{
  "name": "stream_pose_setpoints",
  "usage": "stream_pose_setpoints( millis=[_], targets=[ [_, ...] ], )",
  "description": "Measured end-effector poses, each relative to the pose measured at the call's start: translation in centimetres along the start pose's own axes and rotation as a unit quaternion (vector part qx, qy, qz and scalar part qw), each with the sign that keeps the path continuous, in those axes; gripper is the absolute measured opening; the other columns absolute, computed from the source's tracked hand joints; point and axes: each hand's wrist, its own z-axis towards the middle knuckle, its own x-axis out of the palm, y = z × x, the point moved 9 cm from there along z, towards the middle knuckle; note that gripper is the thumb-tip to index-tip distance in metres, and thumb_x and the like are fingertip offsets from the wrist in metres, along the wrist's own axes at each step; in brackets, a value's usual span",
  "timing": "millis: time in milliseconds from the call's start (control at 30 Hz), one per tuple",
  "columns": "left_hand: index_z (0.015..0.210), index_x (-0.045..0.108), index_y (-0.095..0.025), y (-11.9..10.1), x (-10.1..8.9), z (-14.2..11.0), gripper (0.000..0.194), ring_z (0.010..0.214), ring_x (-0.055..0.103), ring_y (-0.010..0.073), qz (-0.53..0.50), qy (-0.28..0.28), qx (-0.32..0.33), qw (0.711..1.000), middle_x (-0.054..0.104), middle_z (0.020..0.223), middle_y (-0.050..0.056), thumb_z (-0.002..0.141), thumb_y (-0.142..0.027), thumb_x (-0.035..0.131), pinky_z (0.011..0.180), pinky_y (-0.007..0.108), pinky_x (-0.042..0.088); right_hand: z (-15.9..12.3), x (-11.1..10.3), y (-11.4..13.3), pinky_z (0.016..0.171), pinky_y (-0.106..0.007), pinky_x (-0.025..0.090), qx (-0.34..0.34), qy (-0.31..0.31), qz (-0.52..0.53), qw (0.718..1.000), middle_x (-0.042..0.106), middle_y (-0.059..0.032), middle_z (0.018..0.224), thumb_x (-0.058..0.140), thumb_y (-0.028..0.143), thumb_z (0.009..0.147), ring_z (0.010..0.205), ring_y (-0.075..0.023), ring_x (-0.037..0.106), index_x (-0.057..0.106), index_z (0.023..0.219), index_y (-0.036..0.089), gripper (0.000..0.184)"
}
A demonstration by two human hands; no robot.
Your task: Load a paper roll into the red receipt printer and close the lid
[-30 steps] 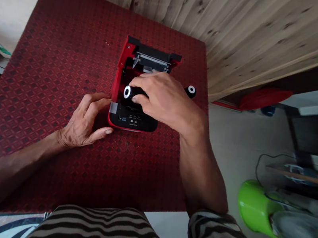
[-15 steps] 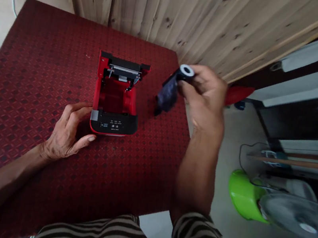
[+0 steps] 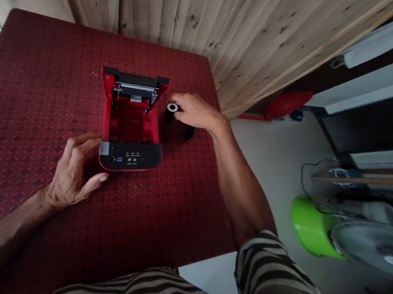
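A small red and black label printer (image 3: 130, 152) sits on the red patterned table with its lid raised and its red inner bay exposed. My left hand (image 3: 77, 168) rests at the printer's front left corner, fingers spread and holding nothing; the fingertips seem to touch its side. Just right of the printer, my right hand (image 3: 194, 111) grips a black ribbon roll (image 3: 172, 107) with a white ring at its end, low over the table. A dark piece (image 3: 190, 132) shows below that hand; whether it belongs to the ribbon is unclear.
The table (image 3: 55, 70) stands against a wooden plank wall (image 3: 188, 11). On the floor to the right are a bright green tub (image 3: 308, 227) and a fan (image 3: 381, 251). Something red (image 3: 288, 104) lies by the wall's end.
My right hand has brought the ribbon roll left and down, from out past the table's right side to beside the printer. My left hand keeps its place; the whole view has shifted slightly.
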Motion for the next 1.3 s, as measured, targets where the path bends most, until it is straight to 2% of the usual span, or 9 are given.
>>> stream_pose_setpoints(
  millis=[200, 367, 533, 600, 733, 833, 1067, 1200, 1300],
  targets=[
    [0.162, 0.044, -0.026, 0.1, 0.0, 0.0, 0.067, 0.124, 0.068, 0.0392, -0.006, -0.003, -0.005, 1.0, 0.064, 0.139, 0.015, 0.106, -0.059, 0.06, 0.099, 0.062, 0.068, -0.5, 0.5, -0.3, 0.104, -0.044, 0.055, 0.025, -0.009, 0.006, 1.0, 0.082, -0.0131, 0.127, 0.058, 0.003, 0.09, 0.119, -0.0309, 0.076, 0.073, 0.128, 0.016, 0.043],
    [0.162, 0.045, -0.025, 0.1, -0.1, 0.0, 0.068, 0.124, 0.068, 0.0408, -0.004, -0.003, -0.005, 1.0, 0.065, 0.138, 0.019, 0.106, -0.059, 0.06, 0.097, 0.064, 0.067, -2.3, -0.6, -0.6, 0.113, -0.045, 0.057, 0.017, -0.048, 0.137, 0.989, 0.077, -0.013, 0.141, 0.074, 0.003, 0.079, 0.129, -0.03, 0.074, 0.066, 0.147, 0.016, 0.07],
    [0.164, 0.045, -0.022, 0.0, -0.2, 0.0, 0.07, 0.125, 0.067, 0.0395, 0.003, -0.001, 0.005, 1.0, 0.065, 0.137, 0.019, 0.105, -0.056, 0.062, 0.097, 0.061, 0.066, -9.0, -4.3, -5.6, 0.111, -0.053, 0.061, 0.045, -0.309, 0.287, 0.906, 0.08, -0.0079, 0.134, 0.07, 0.029, 0.096, 0.124, -0.0279, 0.076, 0.076, 0.13, 0.027, 0.034],
    [0.165, 0.045, -0.023, 0.0, -0.3, 0.0, 0.072, 0.123, 0.068, 0.039, 0.006, -0.007, 0.007, 1.0, 0.066, 0.135, 0.019, 0.105, -0.058, 0.062, 0.096, 0.06, 0.066, -11.4, -3.2, -8.6, 0.112, -0.054, 0.06, 0.097, -0.374, 0.321, 0.865, 0.081, -0.009, 0.127, 0.069, 0.039, 0.097, 0.121, -0.0273, 0.077, 0.076, 0.123, 0.026, 0.03],
    [0.169, 0.04, -0.036, 0.5, -0.2, -0.1, 0.071, 0.126, 0.066, 0.041, 0.009, 0.009, -0.028, 1.0, 0.064, 0.136, 0.015, 0.104, -0.057, 0.058, 0.098, 0.065, 0.064, -10.3, 3.3, -11.3, 0.114, -0.051, 0.058, 0.196, -0.312, 0.415, 0.832, 0.068, -0.0217, 0.153, 0.085, 0.05, 0.082, 0.136, -0.0308, 0.071, 0.065, 0.141, 0.019, 0.07],
    [0.17, 0.037, -0.039, 0.6, 0.0, -0.3, 0.071, 0.126, 0.064, 0.0418, 0.009, 0.02, -0.036, 0.999, 0.063, 0.137, 0.015, 0.104, -0.057, 0.057, 0.097, 0.069, 0.064, -8.4, 5.2, -10.6, 0.116, -0.051, 0.056, 0.246, -0.322, 0.361, 0.84, 0.069, -0.0213, 0.153, 0.086, 0.053, 0.082, 0.136, -0.0306, 0.07, 0.062, 0.144, 0.018, 0.076],
    [0.168, 0.041, -0.034, 0.3, -0.2, 0.1, 0.071, 0.129, 0.067, 0.0421, -0.003, 0.015, -0.034, 0.999, 0.063, 0.14, 0.014, 0.103, -0.057, 0.059, 0.099, 0.067, 0.065, -6.8, 4.4, -9.3, 0.107, -0.049, 0.056, 0.317, -0.34, 0.211, 0.86, 0.084, -0.0129, 0.116, 0.072, 0.029, 0.09, 0.111, -0.0301, 0.077, 0.076, 0.11, 0.02, 0.022],
    [0.168, 0.04, -0.031, 0.1, 0.0, 0.1, 0.068, 0.128, 0.065, 0.0399, -0.005, 0.016, -0.026, 1.0, 0.062, 0.142, 0.015, 0.105, -0.054, 0.057, 0.1, 0.065, 0.065, -8.3, 3.8, -9.3, 0.108, -0.05, 0.057, 0.287, -0.359, 0.237, 0.856, 0.083, -0.0095, 0.118, 0.07, 0.027, 0.088, 0.112, -0.0292, 0.075, 0.075, 0.111, 0.022, 0.024],
    [0.161, 0.047, -0.025, 0.4, -0.5, -0.2, 0.07, 0.125, 0.065, 0.0401, -0.02, -0.02, -0.032, 0.999, 0.063, 0.14, 0.017, 0.104, -0.066, 0.056, 0.1, 0.067, 0.063, -10.7, 1.1, -6.9, 0.102, -0.048, 0.061, 0.203, -0.376, 0.265, 0.865, 0.08, -0.0049, 0.118, 0.067, 0.032, 0.092, 0.11, -0.0271, 0.075, 0.071, 0.119, 0.026, 0.029]
  ],
)
